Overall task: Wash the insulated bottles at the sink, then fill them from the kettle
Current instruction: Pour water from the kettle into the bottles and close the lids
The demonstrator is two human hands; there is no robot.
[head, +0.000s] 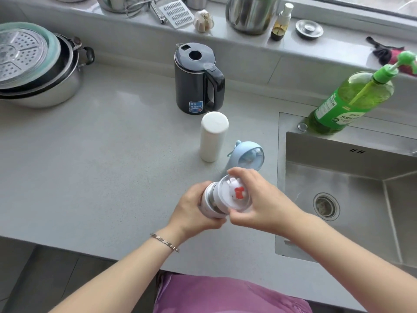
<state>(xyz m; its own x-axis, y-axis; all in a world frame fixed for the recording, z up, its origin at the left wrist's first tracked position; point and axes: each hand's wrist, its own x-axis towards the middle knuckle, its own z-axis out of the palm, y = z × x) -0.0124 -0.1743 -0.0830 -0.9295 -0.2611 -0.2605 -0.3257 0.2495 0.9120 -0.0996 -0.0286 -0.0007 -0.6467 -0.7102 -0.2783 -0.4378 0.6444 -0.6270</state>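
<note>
My left hand (pixel 191 208) grips the body of a small white insulated bottle (pixel 211 205) above the counter's front edge. My right hand (pixel 257 199) curls round its clear dome lid (pixel 234 195), which holds a white and red figure. A metal neck shows between body and lid. Behind them stand a light blue bottle (pixel 247 154) and a plain white bottle (pixel 213 135). The black electric kettle (pixel 197 79) stands further back, handle to the right. The steel sink (pixel 352 186) lies to the right.
A green pump bottle of dish soap (pixel 347 102) stands at the sink's back left corner. Stacked pots with a steamer plate (pixel 33 66) sit at the far left. The window ledge holds a steel pot (pixel 250 13), garlic (pixel 203 20), utensils and a small spray bottle (pixel 281 22).
</note>
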